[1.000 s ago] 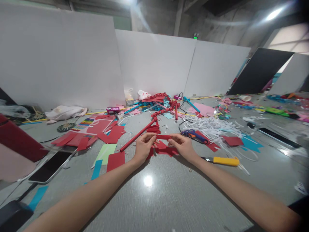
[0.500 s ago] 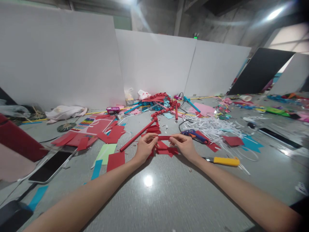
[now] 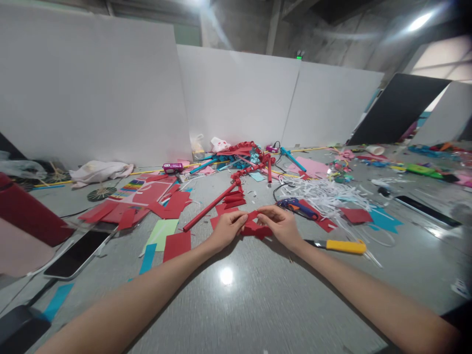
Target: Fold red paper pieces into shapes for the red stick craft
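Between my two hands is a small piece of red paper [image 3: 252, 215], partly hidden by the fingers. My left hand [image 3: 229, 227] pinches its left end with thumb and forefinger. On the other end, the fingers of my right hand [image 3: 279, 223] are closed. Red paper pieces [image 3: 258, 231] lie on the table just under the hands. Beyond them a stack of folded red paper [image 3: 235, 198] sits beside a long red paper tube [image 3: 210, 205], which joins a red paper chain [image 3: 245, 170].
Right of my hands lie a blue glue gun [image 3: 298, 207], a yellow-handled knife [image 3: 341, 246] and a heap of white paper shreds [image 3: 326, 193]. To the left are red sheets [image 3: 177, 247], a green sheet [image 3: 162, 233] and a phone [image 3: 78, 253]. White panels [image 3: 239, 98] stand behind.
The red paper strip, held stretched out flat before, is now tilted and its ends are closer together. My hands have moved slightly nearer each other.
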`<action>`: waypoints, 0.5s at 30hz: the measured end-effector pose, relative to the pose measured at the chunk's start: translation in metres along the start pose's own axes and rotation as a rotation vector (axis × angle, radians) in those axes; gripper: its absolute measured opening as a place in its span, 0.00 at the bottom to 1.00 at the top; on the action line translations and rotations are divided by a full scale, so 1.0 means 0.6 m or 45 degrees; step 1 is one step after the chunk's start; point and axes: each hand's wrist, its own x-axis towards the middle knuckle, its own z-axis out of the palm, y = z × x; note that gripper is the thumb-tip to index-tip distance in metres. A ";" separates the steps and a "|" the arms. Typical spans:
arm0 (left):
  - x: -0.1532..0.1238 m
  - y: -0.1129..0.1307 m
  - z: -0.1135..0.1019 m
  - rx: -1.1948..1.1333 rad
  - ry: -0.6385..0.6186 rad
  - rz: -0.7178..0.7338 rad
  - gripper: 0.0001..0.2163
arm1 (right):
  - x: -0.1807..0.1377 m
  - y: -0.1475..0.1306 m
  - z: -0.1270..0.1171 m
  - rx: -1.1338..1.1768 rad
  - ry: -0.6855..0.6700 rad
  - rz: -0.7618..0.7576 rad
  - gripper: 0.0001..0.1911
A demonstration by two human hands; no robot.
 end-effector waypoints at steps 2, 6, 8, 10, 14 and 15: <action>0.000 0.003 0.000 -0.015 0.006 0.007 0.20 | -0.001 -0.002 0.000 0.026 -0.001 -0.007 0.10; -0.001 0.006 0.000 -0.041 0.008 0.028 0.21 | -0.001 -0.005 -0.001 0.036 0.021 -0.031 0.10; -0.001 0.006 0.000 -0.060 0.008 0.015 0.21 | 0.000 -0.006 -0.001 0.029 0.032 -0.046 0.10; -0.001 0.007 0.000 -0.071 0.010 0.004 0.21 | 0.001 -0.007 -0.002 0.009 0.039 -0.057 0.09; 0.000 0.005 0.000 -0.061 0.002 0.007 0.21 | 0.001 -0.012 -0.002 -0.035 0.047 -0.088 0.07; 0.000 0.004 -0.001 -0.055 -0.001 0.009 0.21 | 0.002 -0.014 -0.002 -0.036 0.046 -0.099 0.07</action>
